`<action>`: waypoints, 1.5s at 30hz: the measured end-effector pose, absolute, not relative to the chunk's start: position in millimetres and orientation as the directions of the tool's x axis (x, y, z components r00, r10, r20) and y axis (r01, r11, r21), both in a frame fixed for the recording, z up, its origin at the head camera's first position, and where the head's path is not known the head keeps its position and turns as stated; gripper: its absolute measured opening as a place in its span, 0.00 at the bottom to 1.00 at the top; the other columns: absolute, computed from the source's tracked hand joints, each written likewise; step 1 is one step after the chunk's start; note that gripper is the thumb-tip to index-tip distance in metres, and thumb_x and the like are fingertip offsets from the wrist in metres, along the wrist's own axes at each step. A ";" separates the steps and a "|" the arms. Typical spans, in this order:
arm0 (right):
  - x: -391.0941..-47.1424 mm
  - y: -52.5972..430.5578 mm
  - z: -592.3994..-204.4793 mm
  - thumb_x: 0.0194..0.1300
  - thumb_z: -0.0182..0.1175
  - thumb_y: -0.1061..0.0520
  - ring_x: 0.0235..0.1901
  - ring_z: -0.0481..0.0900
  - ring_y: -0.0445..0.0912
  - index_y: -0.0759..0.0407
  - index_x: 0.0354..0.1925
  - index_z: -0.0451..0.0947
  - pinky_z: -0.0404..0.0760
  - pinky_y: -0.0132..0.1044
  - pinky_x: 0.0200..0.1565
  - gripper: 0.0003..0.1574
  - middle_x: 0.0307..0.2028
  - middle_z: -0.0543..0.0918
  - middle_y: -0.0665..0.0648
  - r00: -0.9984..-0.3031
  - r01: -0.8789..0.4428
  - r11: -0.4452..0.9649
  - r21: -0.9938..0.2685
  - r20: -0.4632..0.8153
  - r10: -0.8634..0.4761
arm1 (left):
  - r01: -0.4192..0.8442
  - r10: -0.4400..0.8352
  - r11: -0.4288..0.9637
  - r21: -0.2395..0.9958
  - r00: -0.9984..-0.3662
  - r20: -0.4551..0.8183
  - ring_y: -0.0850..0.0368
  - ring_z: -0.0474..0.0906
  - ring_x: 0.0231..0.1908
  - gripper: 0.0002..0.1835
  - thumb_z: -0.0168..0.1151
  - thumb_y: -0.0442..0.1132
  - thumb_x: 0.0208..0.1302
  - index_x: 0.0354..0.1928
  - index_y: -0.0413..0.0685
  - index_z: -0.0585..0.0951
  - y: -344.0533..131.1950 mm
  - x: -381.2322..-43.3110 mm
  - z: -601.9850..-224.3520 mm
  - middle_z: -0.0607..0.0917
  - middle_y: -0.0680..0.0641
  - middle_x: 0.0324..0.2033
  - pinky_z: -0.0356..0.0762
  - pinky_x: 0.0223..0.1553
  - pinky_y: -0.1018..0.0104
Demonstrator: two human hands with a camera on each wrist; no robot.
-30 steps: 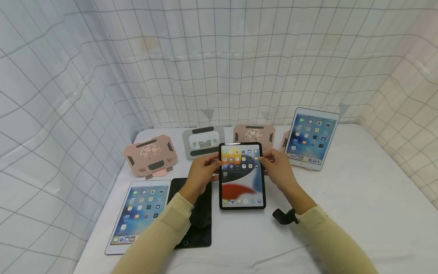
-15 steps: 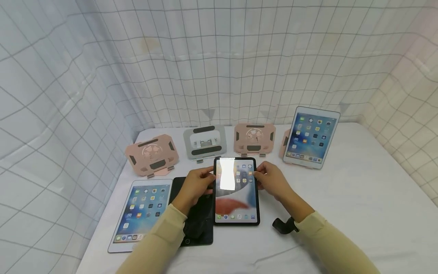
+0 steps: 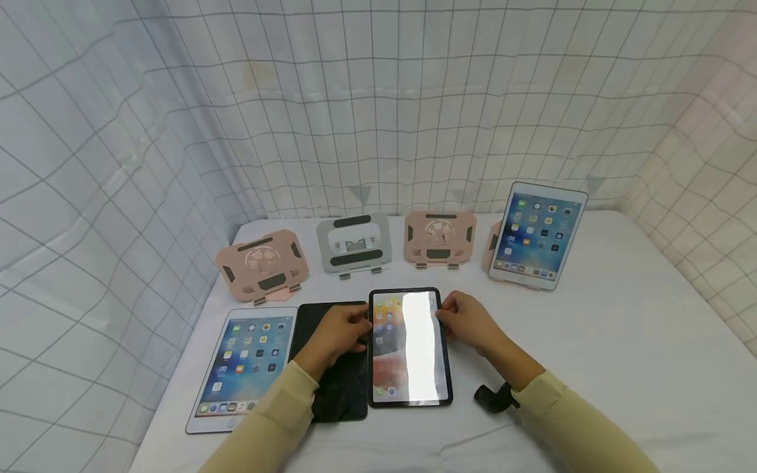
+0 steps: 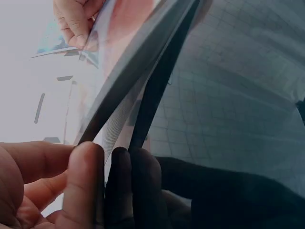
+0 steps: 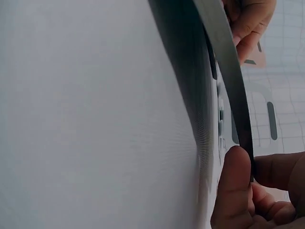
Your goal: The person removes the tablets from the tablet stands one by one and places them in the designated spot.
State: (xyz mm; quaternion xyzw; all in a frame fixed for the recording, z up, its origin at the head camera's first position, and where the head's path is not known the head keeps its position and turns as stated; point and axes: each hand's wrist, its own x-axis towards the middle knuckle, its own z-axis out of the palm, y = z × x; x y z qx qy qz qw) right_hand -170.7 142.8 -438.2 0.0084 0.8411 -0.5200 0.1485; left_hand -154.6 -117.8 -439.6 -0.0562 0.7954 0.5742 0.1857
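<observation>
Black-rimmed tablet (image 3: pixel 410 348) pinched at side edges by both hands (image 3: pixel 338 334) (image 3: pixel 468 322).

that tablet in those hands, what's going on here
Someone's left hand and right hand grip a black-rimmed tablet by opposite long sides. To its left, a black tablet and a white tablet lie on the table. Farther back are a pink stand, a gray stand and a second pink stand; at the right, another white tablet leans on a third pink stand. The held tablet is not on any stand.
</observation>
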 end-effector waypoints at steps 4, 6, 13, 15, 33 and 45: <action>-169.2 141.7 -442.6 0.70 0.59 0.63 0.26 0.77 0.48 0.65 0.41 0.72 0.82 0.37 0.27 0.05 0.31 0.77 0.60 -0.948 0.180 0.497 -0.849 -0.286 -0.144 | -0.272 0.141 0.411 0.870 -0.924 -0.356 0.53 0.78 0.36 0.27 0.60 0.30 0.69 0.69 0.37 0.70 -119.1 -152.3 -437.1 0.81 0.42 0.43 0.84 0.32 0.63; -168.9 141.4 -444.4 0.70 0.59 0.63 0.26 0.77 0.48 0.65 0.40 0.72 0.82 0.37 0.26 0.05 0.31 0.77 0.59 -0.945 0.175 0.515 -0.839 -0.289 -0.150 | -0.262 0.145 0.430 0.864 -0.925 -0.352 0.53 0.79 0.35 0.27 0.60 0.29 0.68 0.69 0.37 0.70 -119.5 -151.7 -436.7 0.82 0.43 0.42 0.84 0.33 0.63; -169.9 141.0 -445.3 0.70 0.59 0.61 0.26 0.76 0.48 0.63 0.37 0.73 0.78 0.37 0.26 0.05 0.29 0.78 0.58 -0.945 0.130 0.579 -0.805 -0.276 -0.172 | -0.266 0.116 0.434 0.861 -0.931 -0.346 0.54 0.80 0.32 0.26 0.62 0.28 0.65 0.66 0.36 0.73 -117.9 -152.4 -438.2 0.83 0.44 0.37 0.83 0.33 0.63; -170.2 141.3 -445.6 0.70 0.60 0.61 0.25 0.76 0.47 0.62 0.37 0.73 0.77 0.36 0.26 0.05 0.28 0.78 0.57 -0.945 0.118 0.604 -0.788 -0.276 -0.177 | -0.265 0.112 0.438 0.859 -0.932 -0.344 0.55 0.80 0.32 0.26 0.63 0.28 0.65 0.65 0.35 0.74 -117.2 -152.8 -439.1 0.83 0.44 0.37 0.83 0.33 0.63; -174.1 152.8 -439.7 0.69 0.61 0.58 0.25 0.77 0.46 0.63 0.42 0.78 0.77 0.37 0.28 0.08 0.29 0.79 0.55 -0.913 0.056 0.668 -0.742 -0.309 -0.266 | -0.330 0.079 0.438 0.836 -0.913 -0.401 0.55 0.82 0.32 0.22 0.62 0.31 0.67 0.62 0.35 0.77 -117.9 -159.6 -435.3 0.84 0.43 0.39 0.84 0.34 0.64; -175.4 210.9 -410.7 0.74 0.57 0.53 0.38 0.82 0.50 0.63 0.61 0.75 0.83 0.43 0.40 0.22 0.44 0.83 0.58 -0.925 -0.094 0.631 -0.770 -0.167 -0.341 | -0.163 0.238 0.542 0.825 -0.911 -0.336 0.54 0.81 0.38 0.19 0.60 0.44 0.71 0.59 0.42 0.80 -96.7 -183.8 -412.9 0.83 0.45 0.45 0.84 0.43 0.60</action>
